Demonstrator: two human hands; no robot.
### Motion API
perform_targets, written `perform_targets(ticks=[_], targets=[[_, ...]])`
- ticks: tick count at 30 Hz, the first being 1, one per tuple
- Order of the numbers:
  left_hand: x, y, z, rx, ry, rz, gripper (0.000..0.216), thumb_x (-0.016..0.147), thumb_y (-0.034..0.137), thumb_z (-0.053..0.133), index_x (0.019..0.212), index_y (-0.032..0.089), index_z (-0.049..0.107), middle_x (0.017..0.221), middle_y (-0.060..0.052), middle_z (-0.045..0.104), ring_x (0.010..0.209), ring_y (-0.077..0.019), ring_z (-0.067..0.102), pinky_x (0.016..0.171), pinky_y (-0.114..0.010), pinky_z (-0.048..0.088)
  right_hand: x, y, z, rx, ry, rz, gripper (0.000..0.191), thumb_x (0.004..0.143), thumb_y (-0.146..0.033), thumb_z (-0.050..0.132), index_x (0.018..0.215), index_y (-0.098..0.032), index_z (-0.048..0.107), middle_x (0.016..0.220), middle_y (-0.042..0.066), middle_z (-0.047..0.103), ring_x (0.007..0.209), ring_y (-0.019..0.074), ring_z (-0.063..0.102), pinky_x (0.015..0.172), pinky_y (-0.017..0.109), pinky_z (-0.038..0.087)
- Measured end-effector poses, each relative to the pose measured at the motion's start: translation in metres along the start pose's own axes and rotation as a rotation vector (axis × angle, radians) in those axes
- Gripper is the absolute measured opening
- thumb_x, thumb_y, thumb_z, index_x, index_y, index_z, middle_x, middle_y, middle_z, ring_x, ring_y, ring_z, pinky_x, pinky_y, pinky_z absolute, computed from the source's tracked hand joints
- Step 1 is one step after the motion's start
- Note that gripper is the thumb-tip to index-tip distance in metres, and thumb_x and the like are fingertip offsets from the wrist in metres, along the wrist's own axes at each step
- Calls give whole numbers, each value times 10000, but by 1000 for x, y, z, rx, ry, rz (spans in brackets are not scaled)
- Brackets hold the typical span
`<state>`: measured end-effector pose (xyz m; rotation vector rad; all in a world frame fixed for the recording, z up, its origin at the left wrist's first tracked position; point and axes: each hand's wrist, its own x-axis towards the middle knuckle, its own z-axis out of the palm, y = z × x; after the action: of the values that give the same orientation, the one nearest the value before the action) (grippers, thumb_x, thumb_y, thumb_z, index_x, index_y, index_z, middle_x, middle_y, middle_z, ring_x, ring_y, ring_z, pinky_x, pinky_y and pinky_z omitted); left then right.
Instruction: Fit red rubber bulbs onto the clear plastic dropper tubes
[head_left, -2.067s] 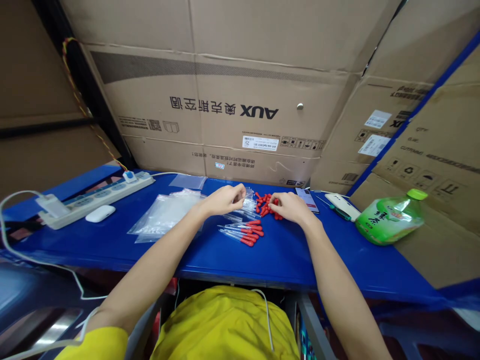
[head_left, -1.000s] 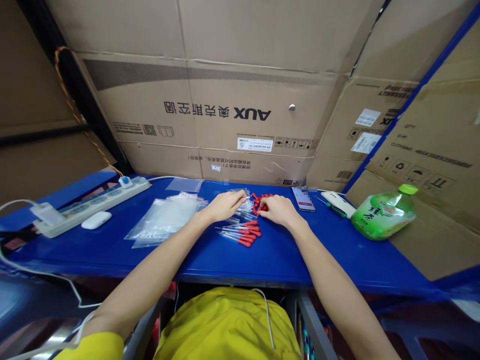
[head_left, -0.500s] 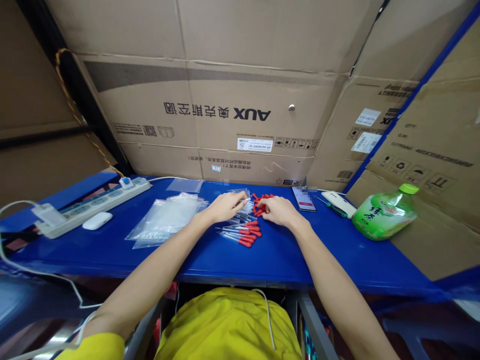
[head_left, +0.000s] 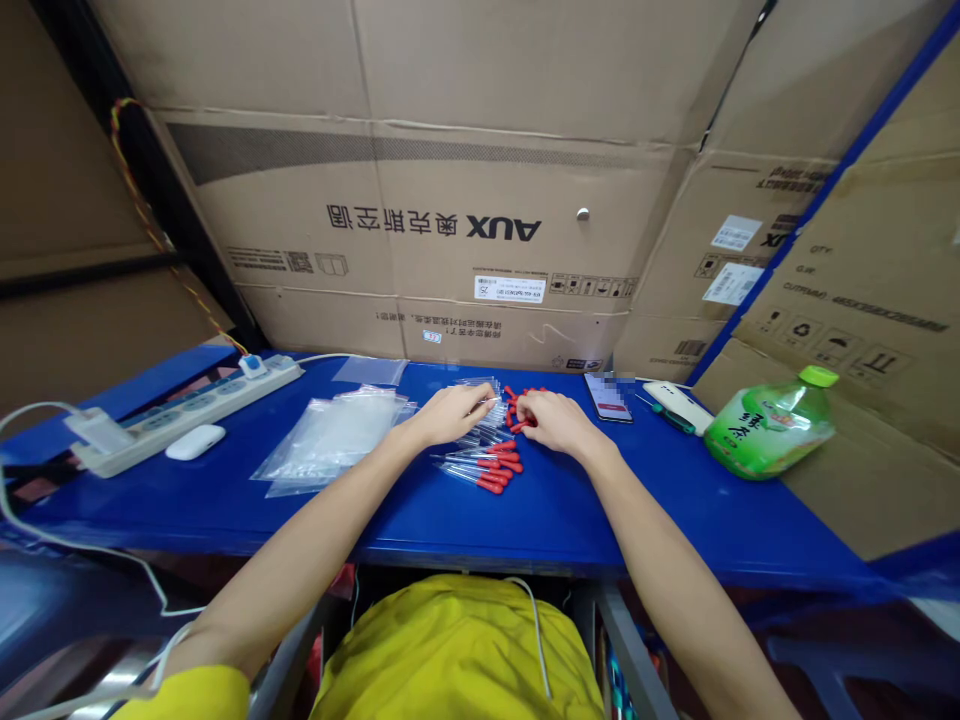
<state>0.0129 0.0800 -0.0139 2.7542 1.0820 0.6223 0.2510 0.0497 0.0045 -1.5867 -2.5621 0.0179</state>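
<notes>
If you scan from the left edge of the frame, there's a power strip [head_left: 187, 405] and a little white earbud case [head_left: 194, 441], then a stack of clear bags [head_left: 330, 437], all on the blue table [head_left: 525, 520] and well away from the action.

Centre frame is where it's at. The left hand [head_left: 450, 413] has thumb and fingers pinched on a thin clear tube [head_left: 489, 402], tip aimed right. It sits just above a loose heap of spare tubes [head_left: 486, 428]. A row of finished droppers [head_left: 484, 470] lies just below the hands.

The right hand [head_left: 555, 422] is curled closed, fingertips nipping a red bulb [head_left: 519, 412] at the edge of the red bulb pile [head_left: 525, 396]. The two hands are nearly touching, tube end meeting bulb mouth. The exact joint is too small to make out.

My two cents on doing this bit well: I'd grip the tube close to the end so it can't flex. I'd keep it in line with the bulb opening and push with a small twist rather than jamming it straight. Wrists resting on the table should steady things.

Further right there's a phone [head_left: 607, 396] and a green bottle [head_left: 769, 427] on its side, both out of the way.
</notes>
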Motion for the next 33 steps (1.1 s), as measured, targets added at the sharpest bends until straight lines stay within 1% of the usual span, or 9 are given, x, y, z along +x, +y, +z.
perform_targets(ticks=[5, 8, 10, 13, 15, 19, 22, 28, 33], targets=[[1, 2, -3, 5, 14, -6, 345, 1097, 439, 318, 1059, 233, 592, 951, -40, 708, 867, -215, 663, 709, -282, 384, 2, 6, -2, 98, 109, 45, 94, 856, -225, 658, 948, -243, 657, 890, 12, 750, 819, 198, 665, 640, 275, 318], [1, 5, -6, 9, 54, -61, 364, 1103, 457, 294, 1083, 248, 592, 887, -23, 697, 835, -214, 665, 675, -276, 357, 3, 8, -1, 153, 185, 62, 222, 849, -228, 676, 1070, -247, 667, 927, 10, 766, 829, 196, 681, 660, 269, 352], [1, 7, -7, 13, 75, -104, 366, 1104, 457, 293, 1084, 245, 590, 837, -18, 684, 786, -213, 658, 648, -277, 331, 4, 8, 0, 158, 191, 49, 263, 839, -216, 686, 1099, -248, 688, 971, 18, 772, 863, 200, 688, 674, 267, 373], [1, 7, -6, 8, 94, -123, 360, 1104, 445, 303, 1065, 234, 592, 807, -16, 673, 756, -209, 648, 641, -276, 317, 5, 7, 3, 145, 201, 21, 194, 843, -210, 687, 1028, -247, 734, 1009, 36, 768, 895, 212, 691, 689, 271, 400], [1, 6, -5, -11, 102, -111, 353, 1103, 437, 314, 1054, 230, 596, 812, -17, 673, 761, -204, 647, 653, -272, 325, 7, 6, 4, 171, 258, 6, 149, 876, -222, 669, 1001, -241, 747, 1015, 47, 769, 888, 215, 693, 704, 278, 420], [3, 5, -3, -82, 141, -78, 349, 1099, 433, 337, 1052, 226, 614, 810, -10, 666, 732, -182, 626, 661, -265, 330, 9, 1, 7, 368, 392, -65, 162, 953, -254, 608, 1051, -235, 735, 912, 35, 784, 785, 195, 701, 726, 282, 470], [4, 5, -3, -147, 183, -59, 360, 1095, 440, 353, 1062, 218, 633, 792, -2, 654, 697, -162, 600, 666, -257, 343, 10, -5, 9, 490, 455, -117, 163, 961, -279, 607, 1064, -228, 723, 831, 20, 776, 728, 188, 703, 712, 278, 491], [5, 7, -4, -288, 268, -33, 420, 1077, 449, 406, 988, 161, 700, 724, 4, 636, 626, -125, 527, 634, -246, 332, 10, -14, 12, 626, 540, -118, 171, 955, -334, 618, 1019, -214, 722, 850, 37, 788, 733, 192, 724, 695, 282, 509], [5, 8, -6, -311, 269, -69, 454, 1051, 475, 453, 996, 156, 771, 671, 9, 621, 580, -117, 470, 589, -248, 299, 11, -16, 12, 696, 581, -117, 177, 955, -333, 623, 979, -197, 733, 820, 40, 779, 704, 191, 710, 692, 291, 506]])
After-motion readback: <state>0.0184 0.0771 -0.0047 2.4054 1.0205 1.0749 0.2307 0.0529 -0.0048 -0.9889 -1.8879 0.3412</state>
